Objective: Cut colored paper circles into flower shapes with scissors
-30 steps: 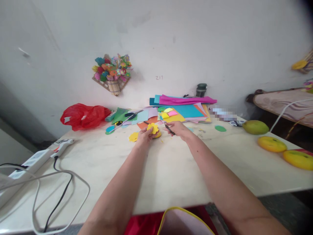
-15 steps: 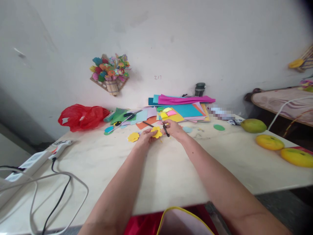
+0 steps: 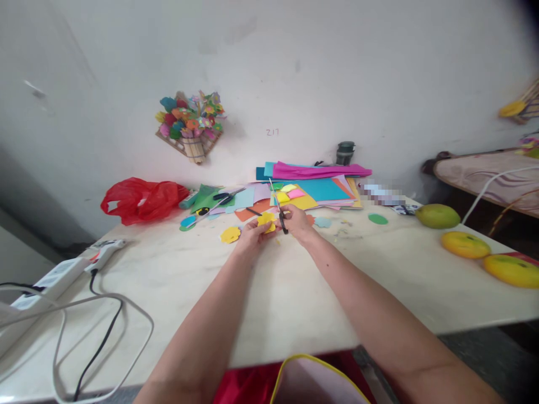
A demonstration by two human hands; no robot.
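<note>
Near the middle of the table, my left hand (image 3: 251, 235) is closed on a yellow flower-shaped paper piece (image 3: 266, 220). Just to its right, my right hand (image 3: 296, 223) grips black-handled scissors (image 3: 282, 220), whose blades point up and away toward the colored papers. The handle is close beside the flower's right edge. Another yellow flower shape (image 3: 230, 234) lies on the table left of my left hand. A dark thin stick (image 3: 254, 211) rests just beyond the held flower.
Colored paper sheets (image 3: 324, 191) are stacked by the wall. A red plastic bag (image 3: 141, 201), a second pair of scissors (image 3: 223, 197) and a power strip (image 3: 50, 282) with cables are at left. Mangoes (image 3: 465, 244) and a green circle (image 3: 378, 219) are at right.
The held flower has shifted slightly left. The scissors in my right hand have turned more upright, and their blades show more clearly above the hand.
</note>
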